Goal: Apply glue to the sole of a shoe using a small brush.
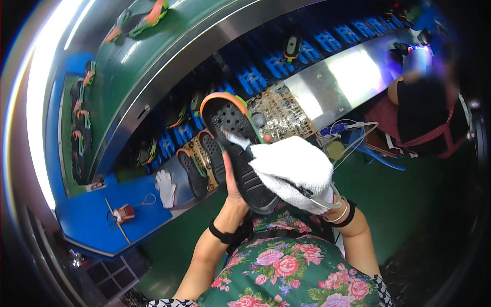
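Observation:
My left hand (232, 179) grips a black shoe sole (246, 169) by its left side, thumb along the edge and a fingertip showing at the opposite edge. The sole has an orange rim at the toe, green along the sides, and holes in its front part. My right hand (294, 171), in a white knit glove, is closed round a small brush-like tool (236, 139). Its pale tip lies over the middle of the sole; the handle is hidden in the glove. Beside them, two similar black soles (212, 153) (192, 171) rest on the bench edge.
A blue table (92, 220) on the left carries a white glove (165, 188) and a small red-and-white object (123, 213). Ahead runs a line with blue racks (251, 80). A metal bench (353, 71) extends right, where another person (422, 102) sits. Shoe parts (148, 19) lie on the green belt (138, 56).

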`<action>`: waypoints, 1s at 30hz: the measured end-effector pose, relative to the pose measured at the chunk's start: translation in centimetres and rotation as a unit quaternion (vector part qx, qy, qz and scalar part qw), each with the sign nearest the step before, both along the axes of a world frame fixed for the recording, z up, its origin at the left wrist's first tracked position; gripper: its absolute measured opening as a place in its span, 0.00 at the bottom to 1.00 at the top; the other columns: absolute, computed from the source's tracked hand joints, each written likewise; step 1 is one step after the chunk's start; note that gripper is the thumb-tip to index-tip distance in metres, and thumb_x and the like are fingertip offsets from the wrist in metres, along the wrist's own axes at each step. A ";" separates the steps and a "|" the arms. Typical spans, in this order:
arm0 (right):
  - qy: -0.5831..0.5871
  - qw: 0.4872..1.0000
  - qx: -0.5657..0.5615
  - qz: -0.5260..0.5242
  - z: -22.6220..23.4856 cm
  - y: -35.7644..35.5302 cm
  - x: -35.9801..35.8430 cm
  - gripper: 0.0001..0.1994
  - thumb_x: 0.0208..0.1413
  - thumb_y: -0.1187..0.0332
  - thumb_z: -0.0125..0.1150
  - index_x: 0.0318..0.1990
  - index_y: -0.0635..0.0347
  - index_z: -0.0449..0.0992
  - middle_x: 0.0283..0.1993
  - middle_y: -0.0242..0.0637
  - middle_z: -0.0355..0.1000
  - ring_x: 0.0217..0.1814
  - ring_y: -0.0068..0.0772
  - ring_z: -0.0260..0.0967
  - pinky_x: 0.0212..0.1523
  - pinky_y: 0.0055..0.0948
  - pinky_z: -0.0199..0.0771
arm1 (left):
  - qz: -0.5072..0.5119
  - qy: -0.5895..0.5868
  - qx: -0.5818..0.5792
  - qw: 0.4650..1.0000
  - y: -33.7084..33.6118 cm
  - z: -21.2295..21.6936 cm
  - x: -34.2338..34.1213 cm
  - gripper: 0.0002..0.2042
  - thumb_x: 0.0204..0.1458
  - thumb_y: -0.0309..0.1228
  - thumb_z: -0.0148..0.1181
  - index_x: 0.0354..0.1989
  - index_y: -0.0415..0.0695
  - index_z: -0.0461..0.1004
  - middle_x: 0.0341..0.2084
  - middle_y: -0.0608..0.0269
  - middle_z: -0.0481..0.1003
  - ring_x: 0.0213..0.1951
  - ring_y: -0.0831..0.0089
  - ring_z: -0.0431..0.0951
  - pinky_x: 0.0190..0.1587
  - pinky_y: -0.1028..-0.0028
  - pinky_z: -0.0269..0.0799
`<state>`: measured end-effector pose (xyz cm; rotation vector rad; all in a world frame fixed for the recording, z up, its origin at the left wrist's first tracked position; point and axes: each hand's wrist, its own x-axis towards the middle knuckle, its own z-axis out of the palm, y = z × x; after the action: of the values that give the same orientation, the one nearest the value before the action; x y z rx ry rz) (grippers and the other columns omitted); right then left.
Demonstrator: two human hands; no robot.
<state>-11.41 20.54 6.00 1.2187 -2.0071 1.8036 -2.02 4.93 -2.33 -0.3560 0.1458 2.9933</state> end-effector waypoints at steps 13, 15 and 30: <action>0.033 0.997 0.024 0.063 -1.9 -1.9 1.4 0.18 0.52 0.72 0.69 0.52 0.58 0.82 0.52 0.41 0.80 0.53 0.40 0.78 0.53 0.40 0.78 | 0.100 -0.002 0.203 0.974 1.0 -0.3 1.5 0.48 0.57 0.69 0.49 0.75 0.43 0.51 0.72 0.56 0.58 0.71 0.54 0.60 0.72 0.49 0.57; 0.020 0.997 0.062 0.038 -1.6 -2.2 1.6 0.16 0.52 0.73 0.69 0.51 0.59 0.83 0.51 0.43 0.80 0.52 0.41 0.78 0.53 0.39 0.79 | 0.076 -0.061 -0.162 0.982 0.8 0.3 1.1 0.48 0.54 0.68 0.54 0.75 0.46 0.53 0.69 0.54 0.64 0.67 0.54 0.68 0.68 0.49 0.65; -0.046 0.993 -0.003 0.105 -2.2 -3.3 2.1 0.15 0.49 0.76 0.72 0.46 0.55 0.85 0.46 0.36 0.83 0.47 0.39 0.81 0.52 0.40 0.79 | 0.092 0.116 -0.013 0.989 -1.8 -0.9 -0.3 0.49 0.51 0.74 0.50 0.73 0.51 0.55 0.61 0.36 0.69 0.63 0.41 0.71 0.63 0.41 0.69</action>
<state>-9.30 17.20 3.76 1.4163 -1.9840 1.9944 -2.34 3.09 -3.20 -0.0230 0.1819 3.2097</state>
